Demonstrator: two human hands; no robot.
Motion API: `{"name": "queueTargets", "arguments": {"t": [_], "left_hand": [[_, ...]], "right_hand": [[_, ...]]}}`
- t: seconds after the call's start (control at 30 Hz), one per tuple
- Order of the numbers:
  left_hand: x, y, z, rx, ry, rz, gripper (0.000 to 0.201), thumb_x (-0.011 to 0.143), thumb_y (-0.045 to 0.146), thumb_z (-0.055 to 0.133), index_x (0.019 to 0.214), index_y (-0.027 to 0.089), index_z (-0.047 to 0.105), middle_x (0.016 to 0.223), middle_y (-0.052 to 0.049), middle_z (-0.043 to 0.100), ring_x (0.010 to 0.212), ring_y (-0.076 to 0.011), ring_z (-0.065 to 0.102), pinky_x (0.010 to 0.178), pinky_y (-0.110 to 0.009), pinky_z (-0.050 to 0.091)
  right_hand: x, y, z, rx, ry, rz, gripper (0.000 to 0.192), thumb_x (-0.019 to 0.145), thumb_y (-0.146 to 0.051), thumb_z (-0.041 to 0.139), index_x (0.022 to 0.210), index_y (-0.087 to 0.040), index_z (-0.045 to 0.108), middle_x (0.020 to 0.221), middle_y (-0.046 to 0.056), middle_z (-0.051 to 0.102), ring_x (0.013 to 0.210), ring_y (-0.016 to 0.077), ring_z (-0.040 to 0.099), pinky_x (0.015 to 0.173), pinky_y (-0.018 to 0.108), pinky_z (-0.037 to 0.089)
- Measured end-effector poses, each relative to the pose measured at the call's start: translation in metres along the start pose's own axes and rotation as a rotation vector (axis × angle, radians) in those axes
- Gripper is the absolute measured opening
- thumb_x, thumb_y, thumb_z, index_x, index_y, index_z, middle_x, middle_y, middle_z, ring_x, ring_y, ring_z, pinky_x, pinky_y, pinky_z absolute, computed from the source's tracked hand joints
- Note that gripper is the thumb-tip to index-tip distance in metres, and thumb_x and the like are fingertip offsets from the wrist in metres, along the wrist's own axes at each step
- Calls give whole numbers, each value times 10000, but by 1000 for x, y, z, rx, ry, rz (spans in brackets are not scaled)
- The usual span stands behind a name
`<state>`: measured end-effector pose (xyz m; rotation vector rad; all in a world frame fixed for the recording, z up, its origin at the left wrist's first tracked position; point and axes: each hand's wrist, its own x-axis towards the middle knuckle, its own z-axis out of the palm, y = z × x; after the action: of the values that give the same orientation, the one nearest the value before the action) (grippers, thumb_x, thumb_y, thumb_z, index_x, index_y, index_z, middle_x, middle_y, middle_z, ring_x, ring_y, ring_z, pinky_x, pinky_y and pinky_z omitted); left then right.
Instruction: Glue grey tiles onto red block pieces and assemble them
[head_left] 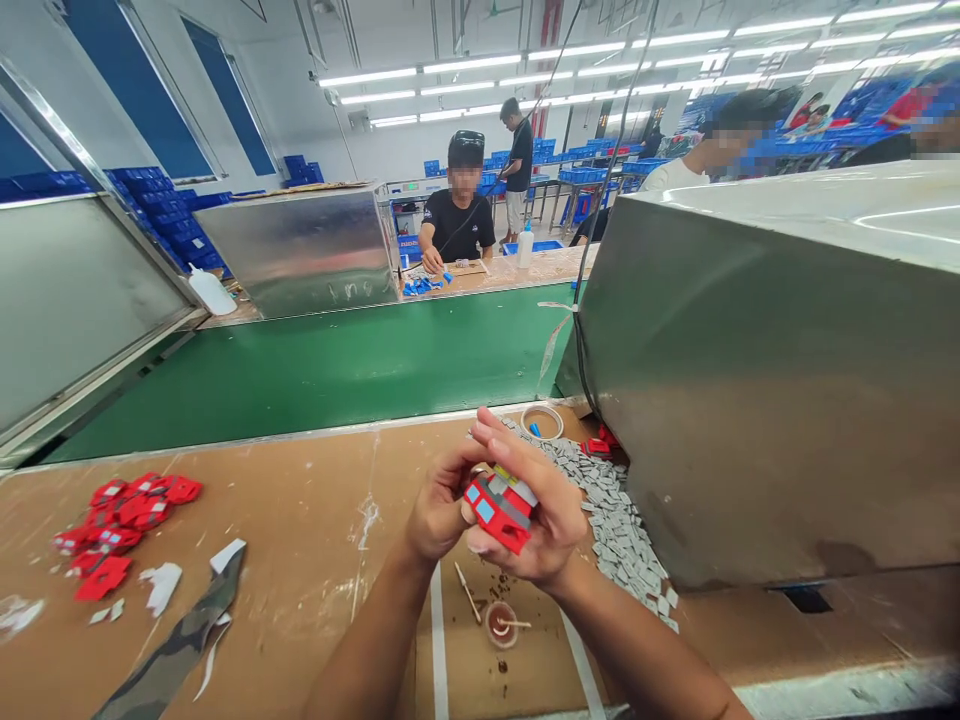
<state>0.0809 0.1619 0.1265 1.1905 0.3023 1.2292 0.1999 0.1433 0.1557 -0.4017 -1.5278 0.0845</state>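
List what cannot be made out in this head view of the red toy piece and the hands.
- Underside of the red toy piece: covered by the right hand.
- Left hand fingertips: hidden behind the piece.
- Contents of the small cup: too small.
- Grey chips: partly behind the metal box.

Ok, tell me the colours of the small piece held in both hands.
Mostly red, with light blue and grey patches, seen in the head view.

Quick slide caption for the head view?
Both hands, left hand and right hand, hold a red toy piece above the workbench.
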Motion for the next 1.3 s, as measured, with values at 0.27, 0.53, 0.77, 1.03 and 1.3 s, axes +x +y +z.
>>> {"name": "queueTargets", "arguments": {"t": [0.27,0.53,0.77,1.03,1.3], "left_hand": [[-2,3,1,-29,-5,-26,529,683,563,910,1082,236,791,827,-15,735,635,-130,621,616,-234,535],[1,1,-2,-24,61,-59,662,582,609,946,1100,224,797,952,-74,787,830,-216,729,742,-296,594],[0,40,-25,124,-205,-190,676,825,689,730,1322,231,704,1142,-135,757,944,-248,729,844,-361,589],[3,45,-16,268,-174,-250,681,844,580,782,1386,185,664,1152,-136,746,1071,-287,702,955,-384,552],[-4,42,-11,70,-111,-236,686,885,647,683,1409,207,641,1133,-148,782,1094,-327,735,1028,-469,540]], "right_hand": [[2,-5,-2,-5,-34,15,643,962,-454,697,1526,-203,516,1360,150,710,1337,329,637,1067,533,598],[10,-10,-9,-75,-126,69,610,966,-451,694,1492,-188,534,1288,155,739,1329,323,645,1070,516,596],[23,-4,-31,-199,-459,42,527,971,-409,693,1411,-149,562,1282,162,736,1309,293,657,1033,439,610],[19,2,-32,-293,-598,145,621,970,-202,619,1554,-216,407,1377,152,670,1238,282,681,965,445,624],[22,6,-32,-147,-439,115,691,947,-394,729,1548,-247,421,1288,127,720,1170,253,718,960,396,622]]}}
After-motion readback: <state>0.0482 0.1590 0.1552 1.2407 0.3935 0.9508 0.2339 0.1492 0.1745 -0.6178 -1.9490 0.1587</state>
